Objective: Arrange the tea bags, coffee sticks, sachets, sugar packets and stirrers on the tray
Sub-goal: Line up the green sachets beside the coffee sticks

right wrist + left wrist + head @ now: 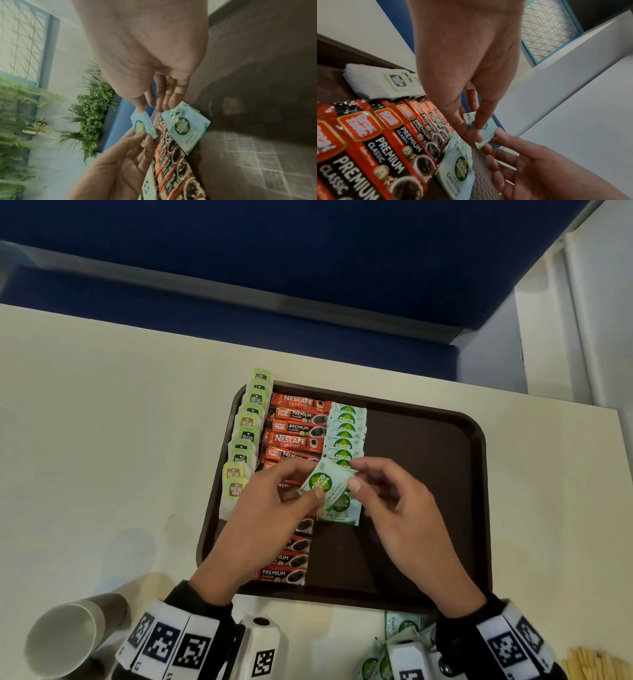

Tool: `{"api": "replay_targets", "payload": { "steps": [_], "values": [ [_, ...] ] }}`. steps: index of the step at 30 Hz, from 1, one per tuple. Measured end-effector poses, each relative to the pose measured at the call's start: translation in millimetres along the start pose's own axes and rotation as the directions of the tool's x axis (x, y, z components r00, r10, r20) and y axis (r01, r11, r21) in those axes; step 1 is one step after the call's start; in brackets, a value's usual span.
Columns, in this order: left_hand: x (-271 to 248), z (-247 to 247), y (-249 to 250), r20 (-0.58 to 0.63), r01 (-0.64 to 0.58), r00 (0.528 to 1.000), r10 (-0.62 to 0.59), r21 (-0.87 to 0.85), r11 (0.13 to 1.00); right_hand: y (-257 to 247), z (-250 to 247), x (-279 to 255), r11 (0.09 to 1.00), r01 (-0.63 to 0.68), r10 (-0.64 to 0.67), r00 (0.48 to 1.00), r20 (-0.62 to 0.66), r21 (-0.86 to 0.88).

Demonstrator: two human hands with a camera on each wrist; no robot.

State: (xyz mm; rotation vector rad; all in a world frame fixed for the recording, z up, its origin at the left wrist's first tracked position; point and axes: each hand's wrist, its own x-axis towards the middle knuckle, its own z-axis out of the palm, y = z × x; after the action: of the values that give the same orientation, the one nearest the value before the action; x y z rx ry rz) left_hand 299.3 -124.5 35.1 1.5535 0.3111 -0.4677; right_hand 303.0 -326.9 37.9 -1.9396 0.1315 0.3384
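A pale green Coco Sugar sachet (327, 482) is held tilted above the brown tray (428, 457). My left hand (310, 484) pinches its left end between thumb and forefinger, and my right hand (354, 475) pinches its right end. The left wrist view shows the same sachet (488, 132) in the pinch. On the tray, tea bags (246, 433) line the left rim, then a column of red coffee sticks (294, 426), then overlapping sugar sachets (344, 436). The nearest laid sachet (339, 511) lies flat just under my hands; it is also in the right wrist view (185, 128).
The tray's right half shows bare brown surface. Loose sugar sachets (400, 635) lie on the cream table by my right wrist, with wooden stirrers (596, 666) at the bottom right corner. A paper cup (65, 642) lies on its side at bottom left. A blue panel stands behind the table.
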Motion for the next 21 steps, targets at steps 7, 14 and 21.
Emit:
{"api": "replay_targets", "payload": {
  "steps": [7,14,21],
  "values": [
    [-0.3,-4.3,1.2,0.053,-0.057,0.997,0.051,0.119,0.991,-2.5,-5.7,-3.8,1.000,0.009,-0.009,0.998,0.057,-0.011],
    [-1.1,1.4,-9.6,-0.095,-0.044,0.994,0.063,0.189,0.981,22.7,-1.6,-19.7,0.992,-0.090,0.093,0.995,0.024,-0.083],
    [-6.8,16.5,-25.9,-0.169,-0.093,0.973,0.158,0.339,0.936,40.1,9.1,-30.4,0.989,-0.129,0.124,0.990,-0.073,-0.077]
  ]
}}
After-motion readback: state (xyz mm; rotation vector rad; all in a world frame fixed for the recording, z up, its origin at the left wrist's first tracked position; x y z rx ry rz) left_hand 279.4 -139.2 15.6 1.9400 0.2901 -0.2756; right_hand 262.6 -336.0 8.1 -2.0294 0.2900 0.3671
